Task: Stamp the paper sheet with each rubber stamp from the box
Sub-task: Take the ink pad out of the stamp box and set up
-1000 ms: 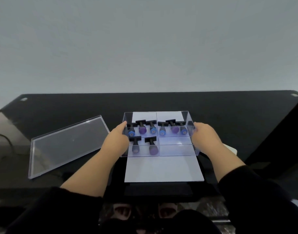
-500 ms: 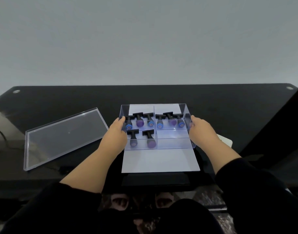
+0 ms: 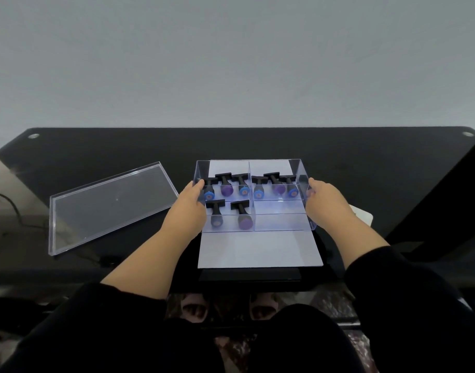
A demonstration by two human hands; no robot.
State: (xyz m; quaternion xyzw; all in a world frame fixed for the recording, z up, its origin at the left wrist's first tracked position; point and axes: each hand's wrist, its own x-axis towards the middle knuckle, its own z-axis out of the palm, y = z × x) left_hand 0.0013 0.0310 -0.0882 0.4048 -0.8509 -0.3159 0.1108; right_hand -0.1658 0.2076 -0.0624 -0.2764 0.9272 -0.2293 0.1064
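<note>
My left hand [image 3: 189,208] and right hand [image 3: 326,204] grasp the box [image 3: 302,173] sides, atop the paper sheet [image 3: 259,249]; lid [image 3: 109,205] off left of box, eight stamps [image 3: 227,184] untouched, nothing stamped.

Black table [image 3: 365,170] bears paper sheet [image 3: 258,249], clear lid [image 3: 109,205].

Inside the clear box [image 3: 301,170], black-handled stamps [image 3: 227,184] are showing blue and purple heads. A white paper sheet [image 3: 259,249] is lying under the box, on a glossy black table [image 3: 365,170]. Left of the box, a transparent lid [image 3: 109,205] is glinting.
</note>
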